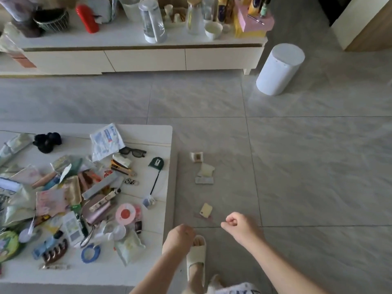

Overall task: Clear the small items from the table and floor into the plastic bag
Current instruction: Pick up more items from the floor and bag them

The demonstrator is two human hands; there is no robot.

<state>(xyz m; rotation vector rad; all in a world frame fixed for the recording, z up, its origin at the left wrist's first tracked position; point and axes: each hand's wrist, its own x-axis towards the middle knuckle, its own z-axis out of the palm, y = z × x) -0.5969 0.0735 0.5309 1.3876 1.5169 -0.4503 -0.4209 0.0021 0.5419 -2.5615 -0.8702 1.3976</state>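
two hands hang out in front over the grey tile floor (pixel 297 166), both empty as far as i can see. the left hand (pixel 180 236) is curled loosely with the fingers pointing down, just beside the corner of the white table (pixel 148 262), right above a foot in a cream slipper (pixel 196 254). the right hand (pixel 238 225) is balled into a fist, holding nothing that shows.

table is a mess lol. a big heap of small stuff covers most of it: black sunglasses (pixel 133 152), a crumpled white packet with blue print (pixel 106 141), a black scrunchie (pixel 47 141) near the far edge, a dark green tag on a cord (pixel 156 162), a blue tape roll (pixel 90 253) near the front, a pink round thing with a red centre (pixel 125 213), a brown claw clip (pixel 55 252), and a pile of wrappers and pouches on the left.

on the floor just right of the table there's a little cluster: a small white packet (pixel 196 157), a pale yellow wrapper (pixel 206 169) and a flat silvery strip (pixel 204 180) touching each other, then a small yellow card (pixel 206 209) closer in, near the right fist.

can't make out the plastic bag anywhere for sure.

further back: a long white cabinet (pixel 144 58) loaded with jars and bottles, and a white cylindrical bin (pixel 279 70) standing by its right end.
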